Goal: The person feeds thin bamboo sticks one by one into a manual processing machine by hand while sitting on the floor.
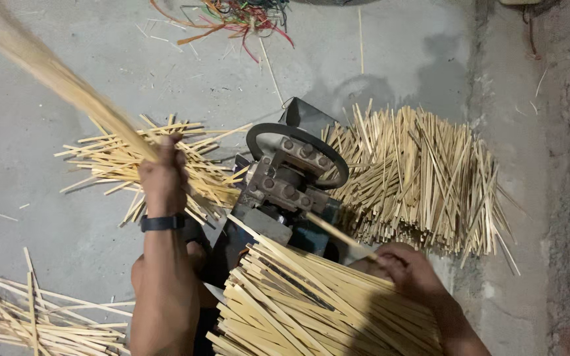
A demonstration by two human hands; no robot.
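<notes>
My left hand (pixel 161 177) grips a bunch of thin bamboo slivers (pixel 47 69) that sweeps blurred toward the upper left. A black band sits on that wrist. My right hand (pixel 409 269) pinches one flat bamboo strip (pixel 338 234), its far end at a small metal machine (pixel 285 184) with a black ring-shaped wheel and bolted blocks. Under my right hand lies a heap of bamboo strips (pixel 298 310).
A large pile of bamboo strips (pixel 423 184) lies right of the machine, smaller piles lie left (pixel 133 165) and at the lower left (pixel 41 316). Coloured wires (pixel 232 16) are tangled at the top. The floor is grey concrete (pixel 34 217).
</notes>
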